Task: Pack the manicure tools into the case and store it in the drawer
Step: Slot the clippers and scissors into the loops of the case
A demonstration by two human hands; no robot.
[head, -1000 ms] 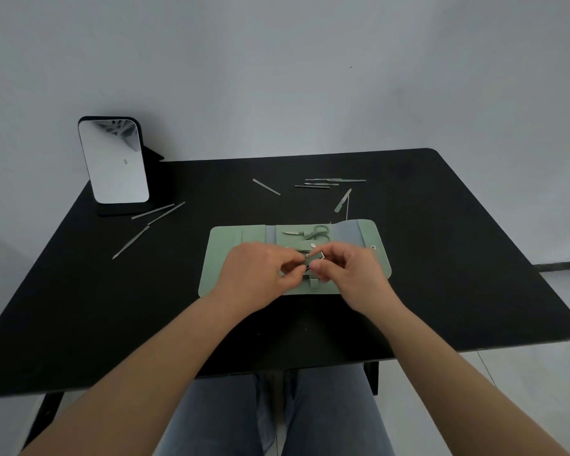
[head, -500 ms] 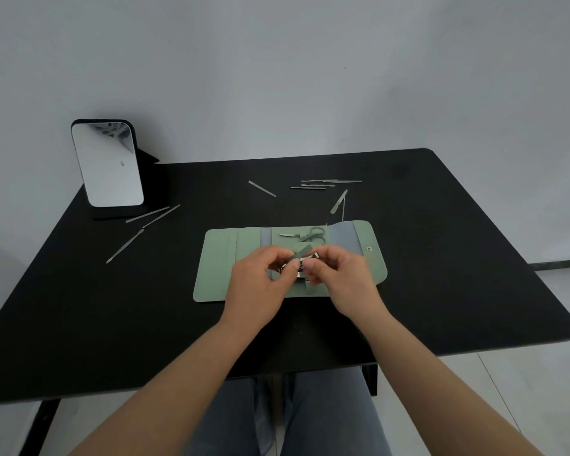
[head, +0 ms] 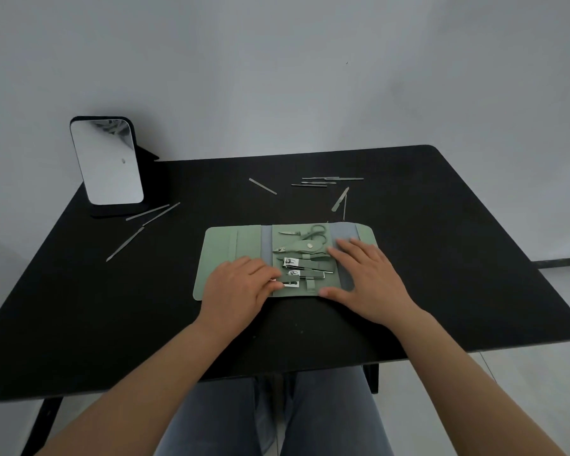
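A green manicure case (head: 224, 248) lies unfolded flat in the middle of the black table (head: 458, 258). Its middle panel holds small scissors (head: 313, 233), nippers (head: 297, 246) and three nail clippers (head: 305, 269) under straps. My left hand (head: 241, 287) rests on the case's lower left, fingertips touching the lowest clipper. My right hand (head: 366, 274) lies flat with spread fingers on the case's right panel. Loose thin metal tools lie on the table: three at the left (head: 145, 222), one at the back middle (head: 262, 185), several at the back right (head: 329, 182), (head: 340, 204).
A standing mirror (head: 107, 161) on a black base is at the table's back left corner. A plain grey wall is behind the table. My legs in jeans (head: 277, 416) are under the front edge. No drawer is in view.
Both hands were pinched together over a clipper at the case's middle. Now they have parted and lie flat on the case, and the clipper sits in the panel.
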